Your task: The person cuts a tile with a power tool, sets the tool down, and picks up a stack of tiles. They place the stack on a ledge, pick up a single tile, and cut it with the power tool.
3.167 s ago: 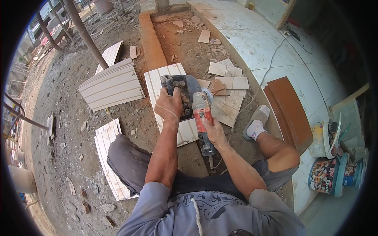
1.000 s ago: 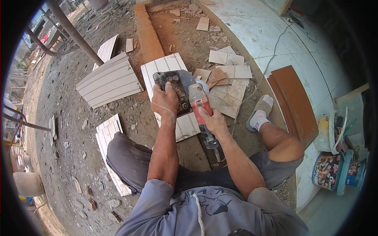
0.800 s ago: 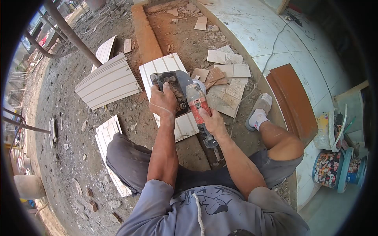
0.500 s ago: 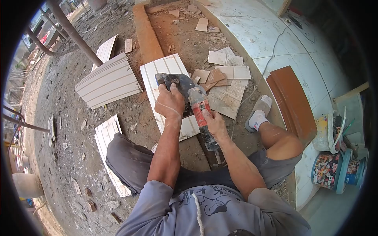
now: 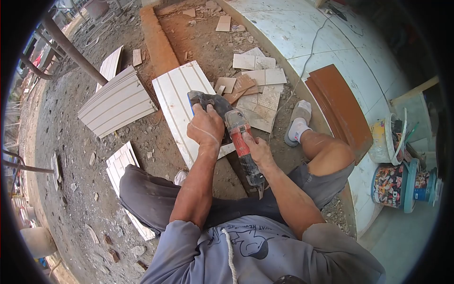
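Note:
A red and black corded power tool point(image 5: 240, 137) lies across the near right side of a pale striped tile point(image 5: 177, 97). My right hand point(image 5: 257, 149) is wrapped round its red body. At the dark front part of the tool, my left hand point(image 5: 206, 124) grips with fingers curled over it. The tile rests between my legs, tilted a little to the left; its lower right corner is partly hidden by the tool and my left forearm. The tool's cutting part cannot be made out.
Striped tile stacks point(image 5: 118, 102) stand at left, with more tiles point(image 5: 121, 163) beside my left knee. Broken tile pieces point(image 5: 260, 106) lie beyond the tool. Brown boards point(image 5: 338, 111) lean on the right ledge near buckets point(image 5: 390, 184). A cable point(image 5: 302, 71) runs along the ledge.
The view has shifted, so most of the surroundings appear further left. Both hands still hold the tool, which sits nearer the tile's right edge.

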`<control>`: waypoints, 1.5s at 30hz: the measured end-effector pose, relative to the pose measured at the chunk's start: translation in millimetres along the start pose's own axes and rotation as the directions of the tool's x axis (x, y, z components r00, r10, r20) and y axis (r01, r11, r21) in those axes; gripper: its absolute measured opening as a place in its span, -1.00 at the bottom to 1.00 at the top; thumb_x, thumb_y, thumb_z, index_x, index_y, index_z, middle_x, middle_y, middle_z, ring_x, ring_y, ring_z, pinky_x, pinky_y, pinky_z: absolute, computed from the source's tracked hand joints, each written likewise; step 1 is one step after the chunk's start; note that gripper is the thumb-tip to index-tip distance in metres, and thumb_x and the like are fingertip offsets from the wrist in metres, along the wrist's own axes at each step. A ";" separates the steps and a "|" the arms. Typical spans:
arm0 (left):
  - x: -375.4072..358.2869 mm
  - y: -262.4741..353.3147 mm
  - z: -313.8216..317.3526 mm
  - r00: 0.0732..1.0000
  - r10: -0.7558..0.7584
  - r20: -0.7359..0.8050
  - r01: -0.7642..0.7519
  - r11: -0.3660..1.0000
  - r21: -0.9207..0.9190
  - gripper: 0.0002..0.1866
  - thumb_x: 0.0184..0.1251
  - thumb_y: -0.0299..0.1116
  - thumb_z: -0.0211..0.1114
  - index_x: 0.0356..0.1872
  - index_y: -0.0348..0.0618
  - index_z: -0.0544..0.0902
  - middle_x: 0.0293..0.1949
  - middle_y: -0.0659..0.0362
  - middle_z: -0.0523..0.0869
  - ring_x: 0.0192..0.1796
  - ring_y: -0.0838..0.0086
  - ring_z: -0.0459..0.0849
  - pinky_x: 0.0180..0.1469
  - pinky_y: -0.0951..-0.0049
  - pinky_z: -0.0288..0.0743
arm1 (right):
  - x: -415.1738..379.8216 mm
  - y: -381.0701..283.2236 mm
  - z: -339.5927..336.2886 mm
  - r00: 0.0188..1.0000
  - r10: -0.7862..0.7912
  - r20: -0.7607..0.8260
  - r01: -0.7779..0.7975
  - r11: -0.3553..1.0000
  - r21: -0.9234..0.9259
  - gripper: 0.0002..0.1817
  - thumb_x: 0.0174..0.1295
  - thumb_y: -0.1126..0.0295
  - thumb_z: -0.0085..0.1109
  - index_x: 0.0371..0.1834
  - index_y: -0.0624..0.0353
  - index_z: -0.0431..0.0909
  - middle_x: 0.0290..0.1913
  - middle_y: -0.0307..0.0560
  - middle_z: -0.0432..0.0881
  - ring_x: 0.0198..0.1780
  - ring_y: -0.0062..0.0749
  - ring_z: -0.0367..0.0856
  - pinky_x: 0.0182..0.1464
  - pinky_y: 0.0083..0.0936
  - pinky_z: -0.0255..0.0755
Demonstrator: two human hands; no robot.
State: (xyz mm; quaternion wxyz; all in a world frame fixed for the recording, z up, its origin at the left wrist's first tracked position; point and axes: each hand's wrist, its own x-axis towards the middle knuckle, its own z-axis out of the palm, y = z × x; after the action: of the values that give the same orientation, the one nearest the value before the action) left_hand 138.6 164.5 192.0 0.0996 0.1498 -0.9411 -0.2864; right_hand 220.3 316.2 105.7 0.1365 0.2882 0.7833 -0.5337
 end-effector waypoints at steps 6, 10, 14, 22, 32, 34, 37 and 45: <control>5.0 -3.4 5.8 0.998 -0.025 -0.055 0.023 0.999 -0.040 -0.71 0.36 -0.12 0.14 -0.24 -0.17 0.54 -0.41 -0.09 0.73 -0.32 -0.08 0.71 -0.21 0.00 0.50 | 6.7 -9.1 -1.8 0.997 -0.001 -0.073 -0.006 0.995 -0.102 -0.10 0.15 -0.35 0.06 -0.04 0.52 0.56 -0.04 0.39 0.63 0.09 0.09 0.60 0.16 -0.22 0.38; 12.5 -8.0 4.2 0.974 0.055 -0.221 -0.079 0.992 -0.101 -0.73 0.34 -0.17 0.17 -0.24 -0.21 0.50 -0.52 -0.12 0.69 -0.43 -0.10 0.68 -0.34 -0.03 0.48 | 12.9 -22.1 2.3 1.000 -0.028 0.015 0.028 1.000 0.013 -0.12 0.16 -0.33 0.07 0.02 0.47 0.51 0.00 0.39 0.62 0.12 0.13 0.58 0.17 -0.21 0.37; 15.8 -7.8 1.0 0.950 0.075 -0.303 -0.127 0.980 -0.156 -0.73 0.34 -0.17 0.16 -0.24 -0.21 0.49 -0.55 -0.11 0.68 -0.45 -0.10 0.67 -0.35 -0.04 0.47 | -3.7 -50.7 -0.2 0.995 -0.090 -0.047 0.087 0.995 -0.058 -0.16 0.20 -0.31 0.03 0.08 0.40 0.47 0.00 0.40 0.61 0.13 0.17 0.57 0.17 -0.20 0.38; 6.1 -1.2 4.8 0.943 0.095 -0.320 -0.169 0.962 -0.213 -0.75 0.34 -0.20 0.18 -0.25 -0.20 0.50 -0.54 -0.12 0.67 -0.47 -0.10 0.66 -0.35 -0.02 0.46 | 5.2 -41.8 2.0 0.988 -0.127 -0.092 0.123 0.992 -0.039 -0.18 0.23 -0.31 0.00 0.05 0.39 0.47 -0.03 0.42 0.61 0.11 0.21 0.58 0.15 -0.17 0.40; 1.2 6.1 3.1 0.942 0.155 -0.299 -0.209 0.965 -0.158 -0.79 0.33 -0.25 0.19 -0.26 -0.21 0.51 -0.53 -0.09 0.67 -0.48 -0.08 0.64 -0.33 -0.01 0.45 | 10.8 -33.2 6.2 0.986 -0.061 -0.155 0.061 0.998 -0.006 -0.19 0.20 -0.28 0.09 -0.06 0.46 0.55 -0.12 0.29 0.65 -0.02 -0.03 0.63 0.06 -0.30 0.44; 1.7 7.2 0.7 0.944 0.158 -0.291 -0.206 0.968 -0.143 -0.79 0.33 -0.25 0.19 -0.26 -0.21 0.51 -0.53 -0.09 0.67 -0.48 -0.08 0.64 -0.33 0.00 0.45 | 18.1 -27.4 10.5 0.985 -0.064 -0.158 0.067 0.998 0.013 -0.19 0.20 -0.28 0.10 -0.07 0.47 0.56 -0.12 0.28 0.65 -0.02 -0.06 0.63 0.05 -0.31 0.44; 4.4 2.4 0.2 0.946 0.132 -0.297 -0.183 0.972 -0.149 -0.78 0.33 -0.25 0.19 -0.27 -0.21 0.51 -0.52 -0.10 0.67 -0.48 -0.08 0.64 -0.31 0.01 0.45 | 21.9 -28.3 12.2 0.985 -0.097 -0.142 0.104 0.993 0.047 -0.18 0.19 -0.29 0.13 -0.11 0.49 0.56 -0.13 0.27 0.66 -0.04 -0.11 0.64 0.04 -0.34 0.45; 4.4 0.5 -1.4 0.945 0.118 -0.306 -0.164 0.978 -0.131 -0.77 0.32 -0.23 0.19 -0.25 -0.21 0.51 -0.52 -0.11 0.67 -0.47 -0.07 0.65 -0.31 0.04 0.46 | 26.1 -28.3 12.6 0.997 -0.055 -0.046 0.060 0.990 0.124 -0.09 0.10 -0.36 0.16 0.02 0.47 0.51 -0.01 0.33 0.63 0.12 0.00 0.60 0.16 -0.31 0.41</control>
State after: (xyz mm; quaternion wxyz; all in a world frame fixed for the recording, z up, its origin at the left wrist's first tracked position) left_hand 134.8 162.7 193.9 0.2713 0.1151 -0.8987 -0.3249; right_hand 181.4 305.1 108.5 0.0858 0.2848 0.7589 -0.5793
